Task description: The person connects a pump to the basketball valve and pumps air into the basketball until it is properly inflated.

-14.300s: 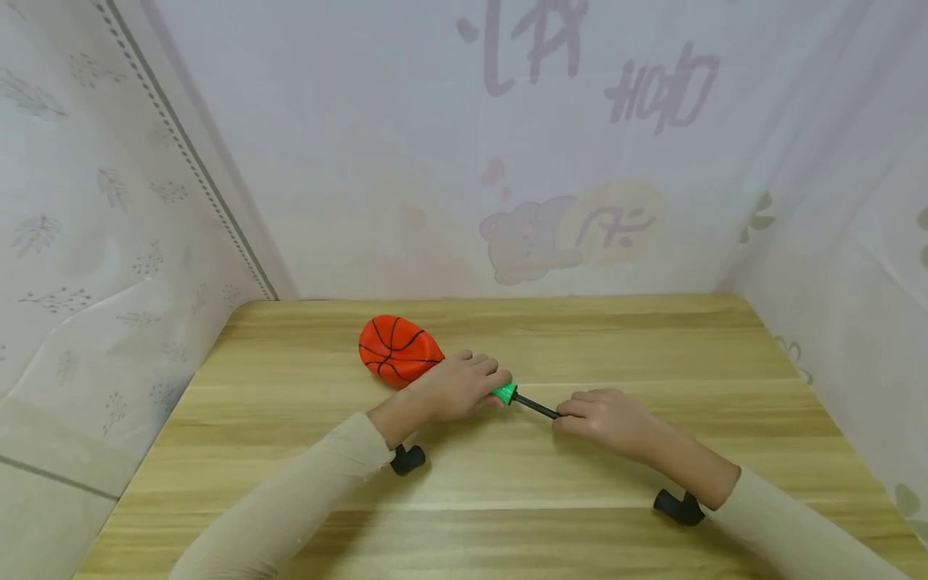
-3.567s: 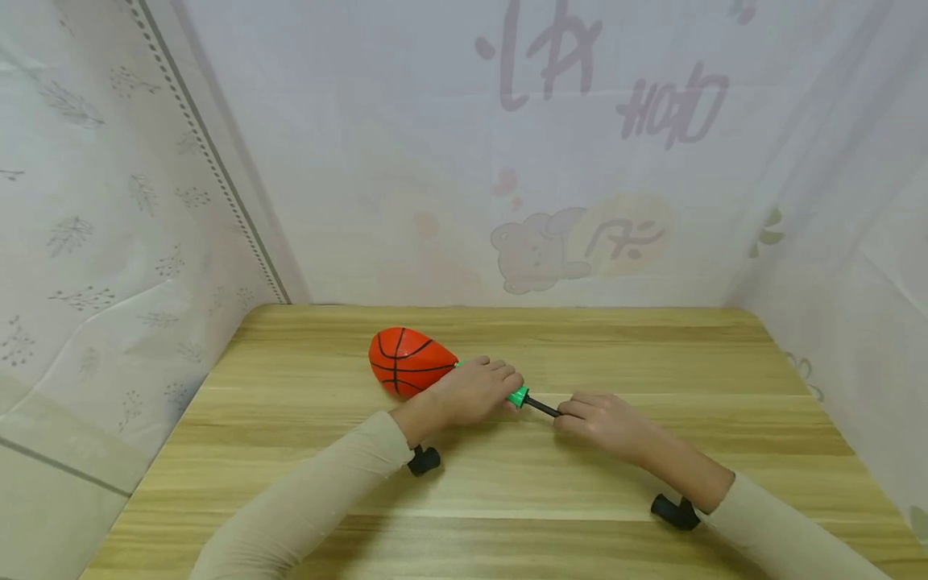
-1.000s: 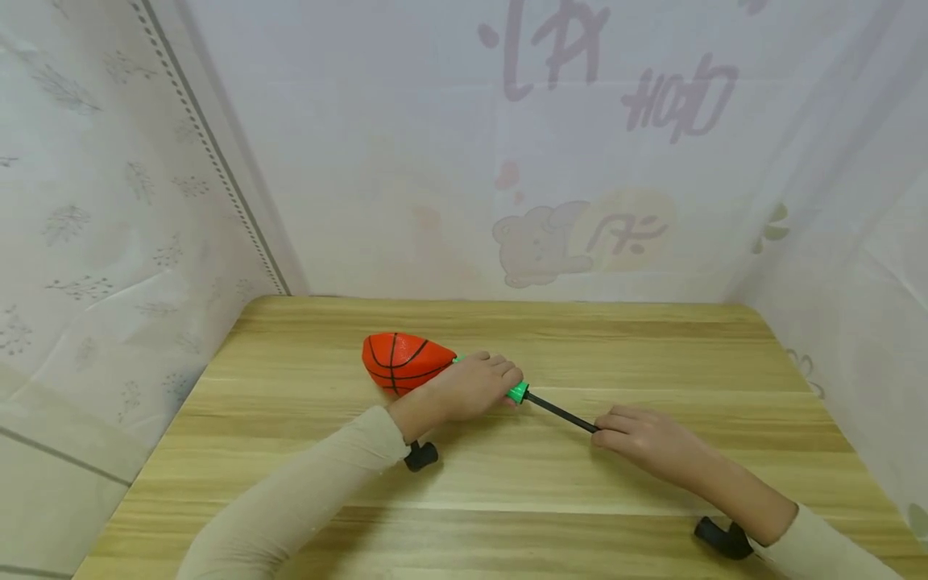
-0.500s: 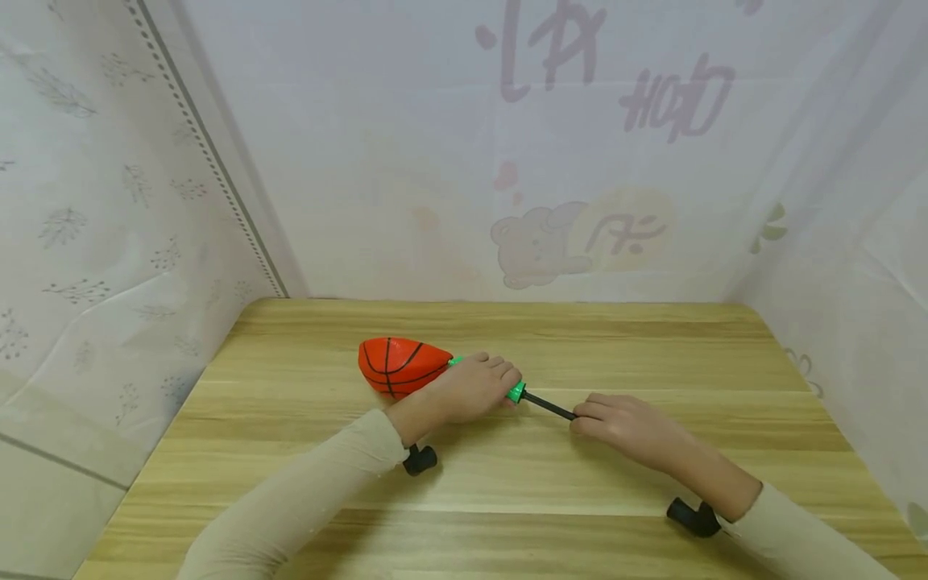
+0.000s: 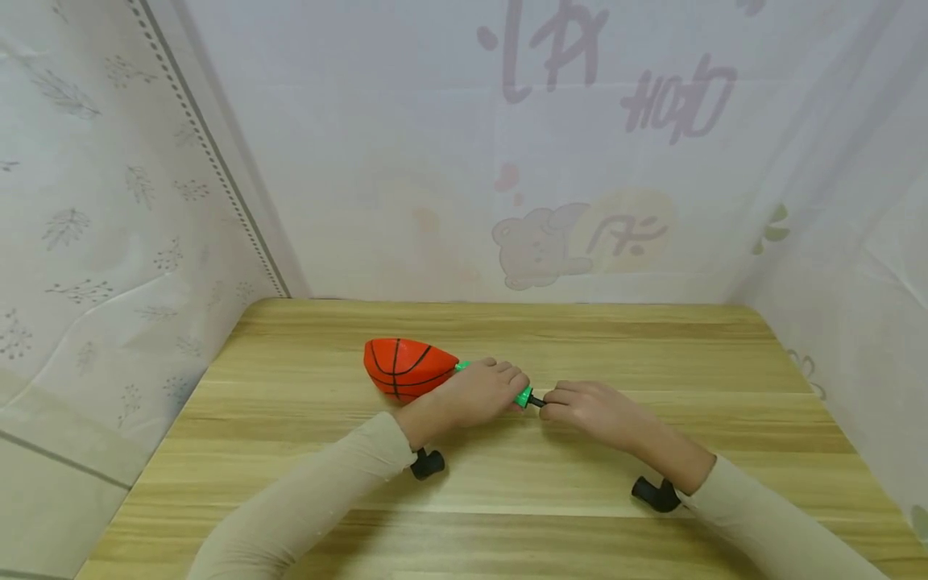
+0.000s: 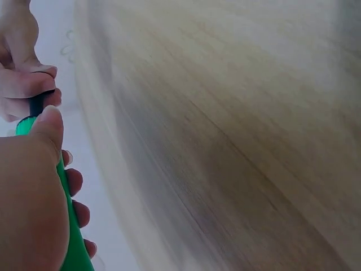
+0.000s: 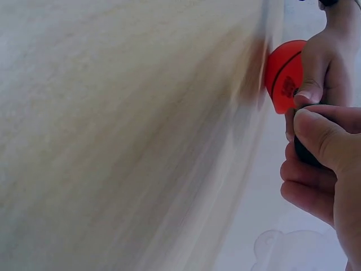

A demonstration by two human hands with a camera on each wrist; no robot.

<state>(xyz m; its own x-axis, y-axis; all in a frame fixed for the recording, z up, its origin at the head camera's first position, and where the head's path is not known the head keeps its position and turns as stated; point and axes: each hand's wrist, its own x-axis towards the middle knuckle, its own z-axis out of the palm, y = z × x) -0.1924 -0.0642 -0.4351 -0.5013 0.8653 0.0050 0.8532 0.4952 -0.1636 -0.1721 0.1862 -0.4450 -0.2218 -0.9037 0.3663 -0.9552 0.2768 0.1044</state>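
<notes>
A soft, partly collapsed orange-red toy basketball [image 5: 406, 366] with black lines lies at the table's middle left, its narrowed end toward a green hand pump [image 5: 524, 397]. Around the pump's barrel my left hand [image 5: 471, 395] is wrapped; in the left wrist view the fingers curl about the green barrel [image 6: 75, 248]. My right hand [image 5: 598, 412] grips the pump's black handle [image 7: 304, 152], fingers and thumb closed round it. Only a short length of black rod [image 5: 537, 401] shows between the hands. The left hand hides most of the barrel.
The wood-grain table [image 5: 507, 540] spreads under both arms. A pale printed curtain [image 5: 399, 161] stands behind it, with others at both sides. Black wrist mounts [image 5: 428, 464] sit beneath each wrist, close over the tabletop.
Over the last second my right hand has moved left toward my left hand, so less rod shows. The left hand keeps its grip. The ball looks more flattened than 3.6 seconds ago.
</notes>
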